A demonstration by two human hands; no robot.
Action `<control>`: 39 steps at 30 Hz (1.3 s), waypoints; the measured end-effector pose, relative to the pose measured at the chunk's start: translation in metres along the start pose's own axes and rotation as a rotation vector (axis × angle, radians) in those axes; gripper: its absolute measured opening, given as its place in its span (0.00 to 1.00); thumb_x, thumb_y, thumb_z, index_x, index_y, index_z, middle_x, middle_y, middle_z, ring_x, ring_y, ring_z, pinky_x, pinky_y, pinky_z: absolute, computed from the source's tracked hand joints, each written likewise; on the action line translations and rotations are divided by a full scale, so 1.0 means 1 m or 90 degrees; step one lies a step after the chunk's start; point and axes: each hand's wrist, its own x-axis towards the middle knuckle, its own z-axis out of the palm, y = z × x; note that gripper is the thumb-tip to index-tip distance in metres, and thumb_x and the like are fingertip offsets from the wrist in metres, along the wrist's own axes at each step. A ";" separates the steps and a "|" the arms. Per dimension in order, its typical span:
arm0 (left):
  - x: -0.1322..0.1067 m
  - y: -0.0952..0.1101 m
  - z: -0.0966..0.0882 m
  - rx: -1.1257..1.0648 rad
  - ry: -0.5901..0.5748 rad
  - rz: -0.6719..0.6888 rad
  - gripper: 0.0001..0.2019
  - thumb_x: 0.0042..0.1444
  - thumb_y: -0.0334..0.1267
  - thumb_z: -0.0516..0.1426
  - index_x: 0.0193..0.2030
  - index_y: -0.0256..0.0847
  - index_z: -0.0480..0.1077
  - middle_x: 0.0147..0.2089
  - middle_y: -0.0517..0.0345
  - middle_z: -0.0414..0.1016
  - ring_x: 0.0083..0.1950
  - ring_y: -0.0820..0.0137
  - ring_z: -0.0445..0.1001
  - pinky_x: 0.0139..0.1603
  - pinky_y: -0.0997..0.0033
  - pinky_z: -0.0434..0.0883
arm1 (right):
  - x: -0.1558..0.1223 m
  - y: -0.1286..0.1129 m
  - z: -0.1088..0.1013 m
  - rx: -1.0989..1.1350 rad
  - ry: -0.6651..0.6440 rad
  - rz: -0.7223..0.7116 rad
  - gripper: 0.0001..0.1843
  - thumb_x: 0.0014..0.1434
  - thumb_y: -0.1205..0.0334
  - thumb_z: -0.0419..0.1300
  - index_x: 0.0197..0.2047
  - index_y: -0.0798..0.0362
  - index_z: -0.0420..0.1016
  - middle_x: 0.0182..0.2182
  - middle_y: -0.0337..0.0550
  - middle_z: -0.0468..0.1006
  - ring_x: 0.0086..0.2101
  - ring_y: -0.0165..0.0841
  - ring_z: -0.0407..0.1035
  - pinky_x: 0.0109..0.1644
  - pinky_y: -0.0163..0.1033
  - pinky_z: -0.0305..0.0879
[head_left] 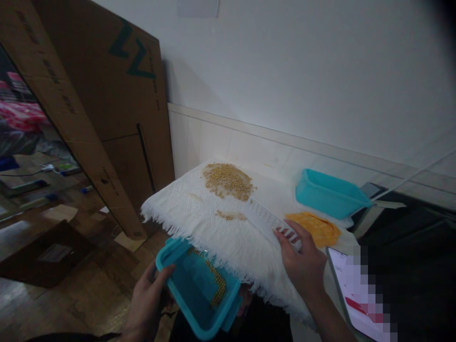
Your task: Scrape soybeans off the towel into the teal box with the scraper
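Observation:
My left hand (pixel 147 294) grips the left rim of a turquoise plastic bin (pixel 184 308), its thumb over the edge. The bin is tilted below the front edge of a white fringed cloth (pixel 185 209), and a band of yellow beans (pixel 216 278) lies inside. In my right hand (pixel 302 261) is a white slotted plastic strip (pixel 265 218), pinched near its right end and held low over the cloth. Its far end is close to a heap of soybean-like beans (pixel 228 180). A thin line of beans (pixel 231 215) lies nearer the front edge.
Behind my right hand lie a crumpled yellow cloth (pixel 315 230) and a second turquoise bin (pixel 327 197). A phone (pixel 340 270) rests at the right. A tall cardboard box (pixel 107 85) stands left of the table, with cardboard pieces on the wooden floor. A white wall (pixel 302 71) borders the back.

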 end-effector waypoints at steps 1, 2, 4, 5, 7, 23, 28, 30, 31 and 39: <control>0.000 0.000 0.000 0.000 0.001 0.000 0.31 0.46 0.60 0.74 0.49 0.41 0.79 0.19 0.70 0.70 0.17 0.74 0.65 0.15 0.76 0.62 | 0.001 -0.001 0.001 0.007 -0.004 -0.006 0.16 0.70 0.47 0.63 0.50 0.49 0.83 0.38 0.45 0.90 0.32 0.39 0.85 0.35 0.39 0.78; 0.000 0.000 0.000 0.002 0.003 0.000 0.31 0.46 0.60 0.74 0.49 0.41 0.79 0.19 0.69 0.70 0.17 0.73 0.65 0.15 0.76 0.61 | 0.002 -0.002 0.002 0.014 -0.010 -0.010 0.16 0.70 0.48 0.63 0.50 0.49 0.83 0.38 0.44 0.90 0.32 0.39 0.85 0.35 0.38 0.78; 0.001 -0.001 0.000 0.006 0.008 0.001 0.31 0.45 0.60 0.74 0.49 0.40 0.80 0.19 0.69 0.69 0.16 0.73 0.65 0.15 0.75 0.61 | 0.003 -0.004 0.003 0.028 -0.020 -0.008 0.15 0.70 0.48 0.63 0.50 0.49 0.84 0.38 0.44 0.90 0.31 0.38 0.85 0.35 0.37 0.79; 0.002 -0.002 0.000 0.007 0.011 0.001 0.31 0.45 0.60 0.74 0.49 0.40 0.80 0.19 0.70 0.69 0.16 0.73 0.65 0.14 0.75 0.60 | 0.003 -0.005 0.003 0.035 -0.024 -0.004 0.15 0.70 0.48 0.63 0.50 0.49 0.84 0.38 0.43 0.90 0.31 0.38 0.85 0.35 0.37 0.79; 0.003 -0.002 0.000 0.006 0.013 -0.002 0.31 0.46 0.60 0.74 0.49 0.40 0.80 0.18 0.70 0.68 0.16 0.73 0.64 0.14 0.75 0.60 | 0.003 -0.006 0.001 0.047 -0.024 0.009 0.15 0.68 0.48 0.64 0.50 0.48 0.84 0.39 0.44 0.90 0.32 0.38 0.85 0.35 0.37 0.80; -0.004 0.007 0.003 0.010 0.001 0.010 0.27 0.46 0.60 0.74 0.45 0.42 0.82 0.18 0.68 0.69 0.15 0.72 0.65 0.15 0.73 0.62 | -0.011 -0.017 -0.011 0.047 -0.066 0.137 0.19 0.63 0.42 0.66 0.47 0.46 0.85 0.37 0.45 0.90 0.29 0.41 0.83 0.30 0.41 0.76; -0.004 0.005 0.002 0.003 -0.014 0.017 0.27 0.48 0.60 0.74 0.45 0.40 0.81 0.19 0.69 0.69 0.17 0.75 0.64 0.15 0.77 0.61 | -0.017 -0.020 -0.011 0.030 -0.049 0.117 0.19 0.64 0.41 0.65 0.47 0.46 0.85 0.37 0.44 0.90 0.29 0.40 0.83 0.29 0.40 0.75; -0.005 0.005 0.002 0.002 -0.015 0.012 0.28 0.48 0.60 0.74 0.45 0.40 0.81 0.19 0.69 0.69 0.17 0.75 0.64 0.15 0.77 0.61 | -0.018 -0.021 -0.010 0.016 -0.046 0.117 0.21 0.65 0.39 0.64 0.46 0.46 0.85 0.36 0.44 0.90 0.27 0.40 0.83 0.28 0.40 0.74; -0.005 0.005 0.002 -0.002 -0.011 0.009 0.28 0.47 0.60 0.75 0.45 0.40 0.81 0.19 0.69 0.69 0.17 0.75 0.63 0.15 0.77 0.61 | -0.019 -0.022 -0.010 0.011 -0.046 0.118 0.21 0.65 0.38 0.64 0.46 0.46 0.85 0.36 0.44 0.90 0.26 0.40 0.82 0.27 0.40 0.73; -0.004 0.003 0.002 -0.001 -0.008 0.017 0.27 0.48 0.59 0.74 0.45 0.40 0.80 0.19 0.69 0.69 0.16 0.74 0.65 0.15 0.77 0.62 | -0.012 -0.024 -0.004 0.045 -0.062 0.077 0.18 0.67 0.42 0.64 0.48 0.45 0.84 0.38 0.43 0.90 0.30 0.41 0.85 0.31 0.41 0.78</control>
